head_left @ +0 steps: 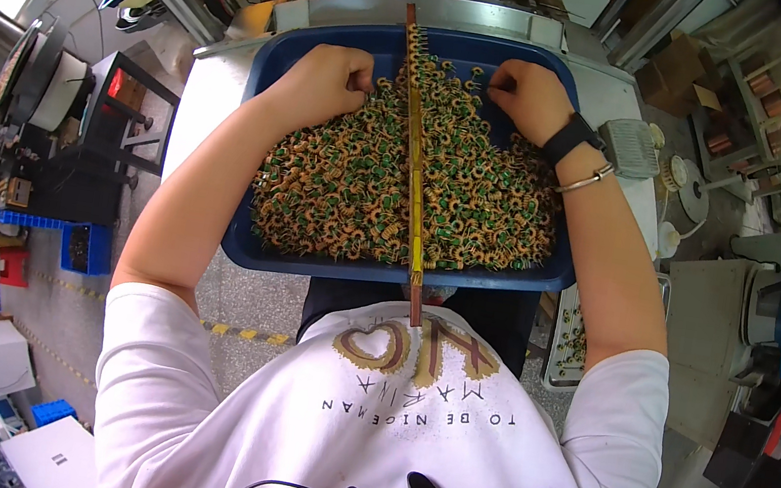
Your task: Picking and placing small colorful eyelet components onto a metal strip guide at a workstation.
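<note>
Both grips are clenched: the left hand [321,85] and right hand [529,99] pinch small copper-wound coils [348,188] near the blue tray's [249,254] far edge, either side of a coil-threaded rod [415,178]; picking singly seems wisest.

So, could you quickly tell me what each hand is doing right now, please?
Left hand: curled closed among the coils in the blue tray; grip hidden.
Right hand: fingers pinched closed at the coils beside the long rod.

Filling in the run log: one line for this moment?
left hand: in coils, closed | right hand: in coils, closed | wound green toroid coils fill blue tray | wooden stick across tray
</note>
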Demonstrator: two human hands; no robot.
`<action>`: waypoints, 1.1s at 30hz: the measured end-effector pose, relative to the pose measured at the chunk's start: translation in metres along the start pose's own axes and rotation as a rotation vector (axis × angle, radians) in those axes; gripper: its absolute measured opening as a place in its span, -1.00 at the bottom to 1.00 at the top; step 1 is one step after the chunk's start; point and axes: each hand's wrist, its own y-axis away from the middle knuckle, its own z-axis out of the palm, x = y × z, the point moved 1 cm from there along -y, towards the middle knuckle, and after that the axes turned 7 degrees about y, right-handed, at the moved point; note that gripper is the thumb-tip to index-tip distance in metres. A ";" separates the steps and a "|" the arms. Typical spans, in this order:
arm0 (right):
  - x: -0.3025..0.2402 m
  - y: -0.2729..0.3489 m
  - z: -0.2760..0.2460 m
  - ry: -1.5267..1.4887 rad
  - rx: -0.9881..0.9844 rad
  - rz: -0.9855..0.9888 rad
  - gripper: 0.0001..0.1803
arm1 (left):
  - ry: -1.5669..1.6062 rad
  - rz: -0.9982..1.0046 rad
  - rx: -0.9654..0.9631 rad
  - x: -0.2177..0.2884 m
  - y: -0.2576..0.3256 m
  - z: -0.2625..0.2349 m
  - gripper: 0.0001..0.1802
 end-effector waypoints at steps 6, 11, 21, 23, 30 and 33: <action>-0.033 0.001 -0.018 -0.330 0.001 -0.055 -0.81 | -0.003 0.044 0.055 0.002 0.008 0.010 -0.82; -0.068 0.005 -0.007 -0.595 -0.053 -0.106 -0.80 | -0.141 -0.095 0.005 0.004 0.001 0.010 -0.79; -0.075 0.016 -0.005 -0.505 -0.053 -0.083 -0.78 | -0.122 -0.075 0.109 0.005 -0.001 0.015 -0.82; -0.077 0.017 -0.005 -0.522 -0.071 -0.061 -0.78 | -0.246 0.077 0.279 0.005 0.000 0.016 -0.79; -0.075 0.018 -0.001 -0.577 -0.053 -0.087 -0.81 | -0.219 0.183 0.277 0.023 0.005 0.015 -0.57; -0.076 0.018 -0.001 -0.587 -0.043 -0.109 -0.82 | -0.263 0.409 0.331 0.029 0.006 0.018 -0.56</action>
